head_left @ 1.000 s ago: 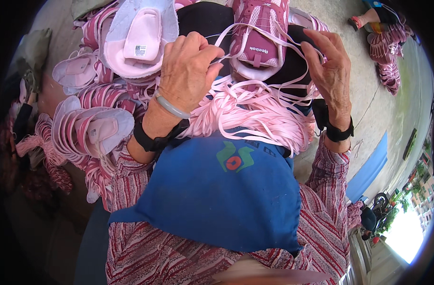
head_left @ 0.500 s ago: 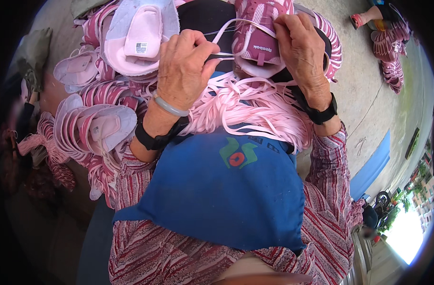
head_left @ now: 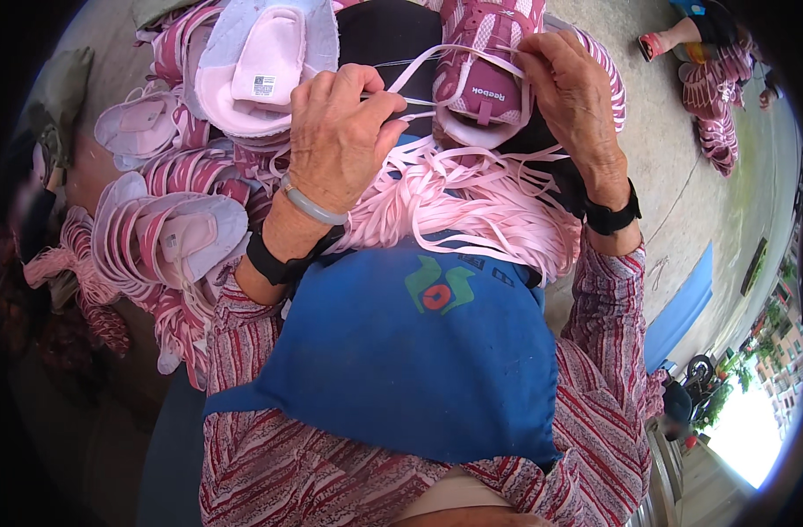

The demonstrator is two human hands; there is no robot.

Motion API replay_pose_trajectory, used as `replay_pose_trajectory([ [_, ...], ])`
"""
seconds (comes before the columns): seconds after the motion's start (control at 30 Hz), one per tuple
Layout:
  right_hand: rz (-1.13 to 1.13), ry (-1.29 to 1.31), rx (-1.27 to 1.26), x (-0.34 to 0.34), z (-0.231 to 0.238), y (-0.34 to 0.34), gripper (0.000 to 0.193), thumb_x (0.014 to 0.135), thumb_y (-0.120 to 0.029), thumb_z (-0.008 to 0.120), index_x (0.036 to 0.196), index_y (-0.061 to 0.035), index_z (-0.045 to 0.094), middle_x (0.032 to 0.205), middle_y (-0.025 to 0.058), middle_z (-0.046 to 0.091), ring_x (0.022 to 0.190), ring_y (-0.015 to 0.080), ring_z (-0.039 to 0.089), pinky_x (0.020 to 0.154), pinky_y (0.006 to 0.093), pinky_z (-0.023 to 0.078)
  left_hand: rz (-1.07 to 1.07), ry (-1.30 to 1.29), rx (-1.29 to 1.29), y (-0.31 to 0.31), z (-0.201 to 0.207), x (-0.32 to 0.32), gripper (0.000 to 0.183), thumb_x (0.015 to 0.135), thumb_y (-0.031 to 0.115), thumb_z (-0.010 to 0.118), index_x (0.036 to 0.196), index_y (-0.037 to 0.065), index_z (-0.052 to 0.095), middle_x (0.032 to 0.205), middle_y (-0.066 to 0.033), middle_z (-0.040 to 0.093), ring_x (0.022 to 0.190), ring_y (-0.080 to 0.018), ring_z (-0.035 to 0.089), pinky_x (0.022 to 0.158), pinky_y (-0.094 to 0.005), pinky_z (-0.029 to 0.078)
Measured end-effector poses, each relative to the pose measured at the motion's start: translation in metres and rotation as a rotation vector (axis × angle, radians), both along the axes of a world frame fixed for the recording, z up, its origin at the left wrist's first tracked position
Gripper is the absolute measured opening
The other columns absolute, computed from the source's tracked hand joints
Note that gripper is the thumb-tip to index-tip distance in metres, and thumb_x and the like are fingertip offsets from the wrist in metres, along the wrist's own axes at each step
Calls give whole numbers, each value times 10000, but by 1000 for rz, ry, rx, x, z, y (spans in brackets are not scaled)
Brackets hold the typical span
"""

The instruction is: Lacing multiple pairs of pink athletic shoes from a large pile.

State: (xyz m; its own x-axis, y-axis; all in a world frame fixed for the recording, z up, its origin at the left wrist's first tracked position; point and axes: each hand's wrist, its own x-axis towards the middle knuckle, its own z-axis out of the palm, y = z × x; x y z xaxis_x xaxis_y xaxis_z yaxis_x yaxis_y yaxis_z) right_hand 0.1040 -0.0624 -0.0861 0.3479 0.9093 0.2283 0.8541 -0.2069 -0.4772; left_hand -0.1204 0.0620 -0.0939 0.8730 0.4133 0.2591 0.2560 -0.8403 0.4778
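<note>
Shoe upper (head_left: 489, 66), maroon and pink with pale mesh, lay between the two hands, its tongue tab facing the wearer. Just left of it, the left hand (head_left: 342, 127) had thumb and fingers bent together, grasping pink lace (head_left: 416, 67) that arched across to the tongue. At its right edge, the right hand (head_left: 570, 97) had curled fingers touching the lace; whether they pinched it or the edge beneath could not be told. Directly before the shoe upper, on the wearer's side, sprawled a loose heap of pink laces (head_left: 458, 202), and beyond that heap, nearer the wearer, came a blue apron (head_left: 401, 369). Black material (head_left: 388, 39) showed to its left, past the left hand. Farther left of the shoe upper, an open upper (head_left: 217, 75) with a pale lining held a pink inner pad (head_left: 270, 57) bearing a white label. Left and nearer the wearer, a stack of uppers (head_left: 125, 233) sat nested one inside another, the topmost containing a similar pad (head_left: 189, 237). Well off to the shoe upper's right, more pink uppers (head_left: 716, 114) were clustered beside another person's leg (head_left: 678, 37) above the concrete floor (head_left: 669, 149).
</note>
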Motion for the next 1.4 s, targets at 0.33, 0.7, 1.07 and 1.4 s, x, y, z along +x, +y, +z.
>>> replay_pose_trajectory([
  [0.33, -94, 286, 15, 27, 0, -15, 162, 906, -109, 585, 1026, -19, 647, 841, 0, 620, 750, 88, 566, 700, 194, 454, -50, -3, -173, 8, 0, 1, 78, 746, 64, 639, 796, 71, 580, 981, -61, 514, 922, -248, 487, 823, -381, 348],
  [0.7, -85, -34, 25, 12, 5, 11, 127, 844, -131, 638, 914, -26, 644, 798, 123, 573, 722, 259, 591, 653, 324, 462, 159, -426, -1061, 26, 39, 77, 147, 940, 107, 464, 1038, 20, 529, 706, -37, 533, 576, -81, 487, 546, -221, 428],
  [1.07, -100, 195, -12, 15, 6, 10, 123, 841, -130, 601, 856, -7, 601, 766, 162, 562, 724, 322, 569, 660, 380, 455, 67, -22, -994, 29, -2, 109, 212, 910, 82, 425, 1047, 40, 582, 681, -9, 545, 482, -70, 506, 399, -220, 435],
  [1.4, -55, 153, -118, 14, 17, 18, 138, 827, -112, 595, 816, 25, 584, 793, 195, 583, 762, 363, 582, 677, 414, 461, 99, 96, -966, 31, 7, 110, 220, 867, 172, 618, 962, -3, 525, 666, -66, 606, 496, -101, 593, 407, -220, 475],
])
